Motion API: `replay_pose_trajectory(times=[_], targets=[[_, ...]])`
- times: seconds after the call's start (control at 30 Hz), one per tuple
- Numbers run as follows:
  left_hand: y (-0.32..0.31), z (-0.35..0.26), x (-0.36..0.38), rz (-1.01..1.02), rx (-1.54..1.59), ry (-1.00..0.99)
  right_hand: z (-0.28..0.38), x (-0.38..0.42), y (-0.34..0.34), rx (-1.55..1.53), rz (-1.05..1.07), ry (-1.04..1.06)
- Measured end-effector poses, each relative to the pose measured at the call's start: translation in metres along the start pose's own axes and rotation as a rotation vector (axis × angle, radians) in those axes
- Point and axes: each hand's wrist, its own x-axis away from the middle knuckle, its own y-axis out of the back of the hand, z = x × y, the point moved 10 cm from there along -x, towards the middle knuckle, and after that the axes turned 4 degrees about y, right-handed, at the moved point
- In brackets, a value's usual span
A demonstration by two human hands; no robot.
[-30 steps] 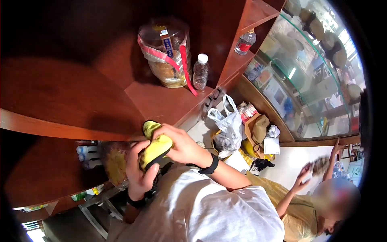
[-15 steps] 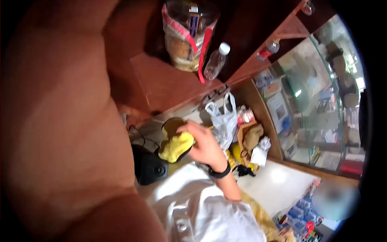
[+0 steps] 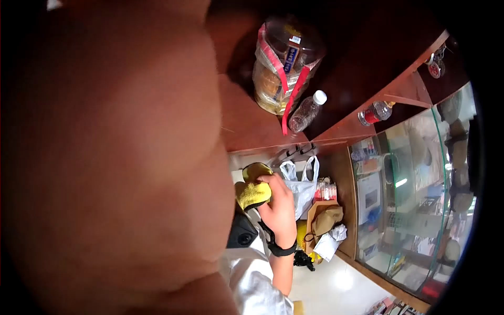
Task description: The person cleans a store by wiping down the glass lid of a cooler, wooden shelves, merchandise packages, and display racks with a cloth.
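My right hand (image 3: 279, 202), with a black band at the wrist, is closed around a fluffy yellow cloth (image 3: 253, 195) with a dark edge. Just above the cloth shows a round, olive-gold shiny piece (image 3: 256, 171), close by my fingertips. My left hand and arm (image 3: 126, 157) fill the left side of the view, very near the camera; its fingers do not show. Beneath my right hand sits a black box-like thing with a round knob or lens (image 3: 242, 237), partly covered by my left arm. My white shirt (image 3: 249, 281) is lower down.
On the reddish-brown wooden surface stand a big clear jar with red straps (image 3: 270, 84) and a plastic bottle with a white cap (image 3: 307, 112). A white plastic bag (image 3: 302, 194) and an open cardboard box (image 3: 315, 212) lie beyond my right hand. A glass cabinet (image 3: 404, 205) lines the right.
The view has shifted, so the jar, bottle and right hand appear further right and lower. My left arm covers more of the view. The right hand keeps hold of the yellow cloth.
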Motion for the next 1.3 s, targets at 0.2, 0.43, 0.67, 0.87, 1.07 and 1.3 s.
replay_pose_trajectory(times=[0.2, 0.43, 0.67, 0.87, 1.07, 1.3], targets=[[-0.012, -0.017, 0.003, -0.014, 0.035, -0.010, -0.001, 0.031, 0.018, 0.113, -0.144, -0.029], [-0.014, -0.017, 0.008, -0.022, 0.131, -0.048, 0.005, 0.073, 0.032, 0.122, -0.346, -0.169], [-0.009, -0.008, 0.009, -0.007, 0.178, -0.075, 0.007, 0.086, 0.026, 0.148, -0.465, -0.201], [-0.003, 0.001, 0.010, 0.033, 0.184, -0.093, 0.004, 0.072, 0.014, 0.122, -0.434, -0.195], [-0.017, 0.005, 0.001, 0.012, 0.146, -0.100, 0.006, 0.052, 0.006, 0.089, -0.336, -0.161], [-0.032, 0.002, -0.008, -0.017, 0.111, -0.106, -0.007, 0.051, 0.013, 0.095, -0.297, -0.182]])
